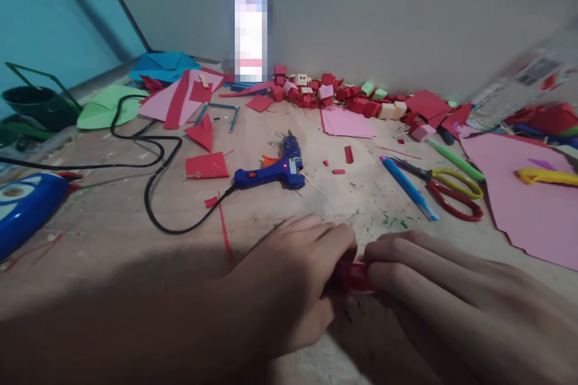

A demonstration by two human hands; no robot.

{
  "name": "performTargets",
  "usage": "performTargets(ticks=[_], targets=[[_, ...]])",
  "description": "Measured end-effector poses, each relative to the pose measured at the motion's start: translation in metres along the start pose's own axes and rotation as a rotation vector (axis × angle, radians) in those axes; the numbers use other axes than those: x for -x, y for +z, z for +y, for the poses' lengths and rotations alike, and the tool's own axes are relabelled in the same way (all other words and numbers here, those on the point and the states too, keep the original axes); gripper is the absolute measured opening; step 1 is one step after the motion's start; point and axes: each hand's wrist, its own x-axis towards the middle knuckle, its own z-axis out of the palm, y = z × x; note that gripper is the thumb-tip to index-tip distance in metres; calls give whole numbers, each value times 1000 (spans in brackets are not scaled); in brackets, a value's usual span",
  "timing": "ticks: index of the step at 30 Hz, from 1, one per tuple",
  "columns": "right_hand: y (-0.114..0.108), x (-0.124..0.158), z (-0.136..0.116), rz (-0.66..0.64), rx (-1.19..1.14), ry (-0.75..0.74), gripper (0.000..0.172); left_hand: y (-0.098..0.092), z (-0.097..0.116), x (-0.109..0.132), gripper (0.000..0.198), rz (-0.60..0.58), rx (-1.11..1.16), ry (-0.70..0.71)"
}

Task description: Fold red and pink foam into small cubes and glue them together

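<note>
Between my two hands is a small red folded paper piece [358,277], partly covered by fingers. My left hand [300,274] pinches it from the left, fingers curled over the top. From the right, my right hand [433,286] grips its other side, fingers bent and pressed together. Beyond the hands lies a blue glue gun [271,173] with a lit red light and a thin thread of glue at its nozzle. Small red paper scraps [348,154] are scattered to its right.
Scissors [454,192], a blue pen [409,186] and pink paper sheets [533,198] lie to the right. A black cable [151,204] loops across the left. Several small paper cubes [327,90] line the wall beside an upright, blurred phone [251,36]. A blue object [31,207] sits far left.
</note>
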Motion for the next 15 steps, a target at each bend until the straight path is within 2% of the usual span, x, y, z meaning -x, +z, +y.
performTargets(ticks=[2,9,15], targets=[[-1,1,-1,-39,-36,2,23,0,1,0,25,-13,8,-16],[-2,-3,-7,44,-4,32,23,-2,2,-3,27,-48,35,-82],[-7,-6,-6,-42,14,-1,19,-1,3,-3,28,-32,20,-112]])
